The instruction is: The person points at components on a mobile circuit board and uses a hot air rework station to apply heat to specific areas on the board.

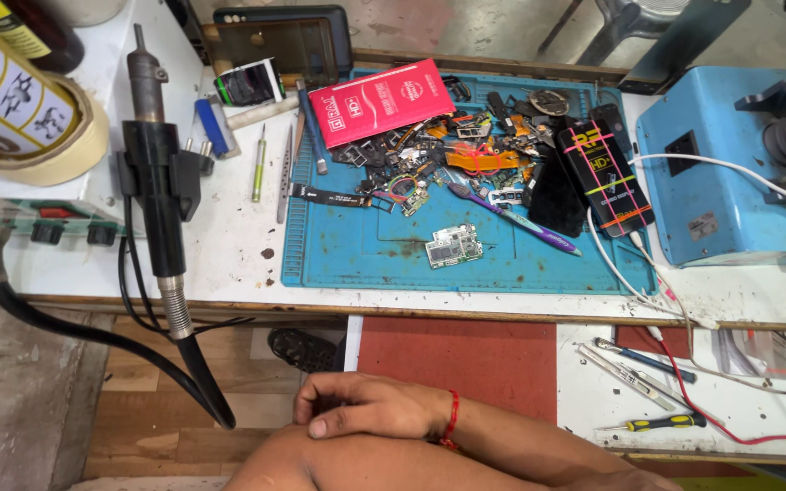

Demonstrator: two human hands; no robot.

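My right hand (366,406) lies palm down on my bare knee (320,459), below the bench's front edge. Its fingers are loosely bent and it holds nothing. A red thread circles its wrist (450,420). My left hand is out of view. On the bench above lies a blue work mat (357,250) with a small green circuit board (453,245) on it. A heap of several small phone parts and flex cables (448,155) sits at the mat's far side, and a purple pen-like tool (525,223) lies slanted across it.
A black hot-air handle (158,182) hangs at the left with its hose (75,332) looping down. Nearby are a tape roll (47,136), a red packet (386,100), a black packet (607,177), a blue machine (720,173), a white cable (634,273), and screwdrivers (657,423) on a lower shelf.
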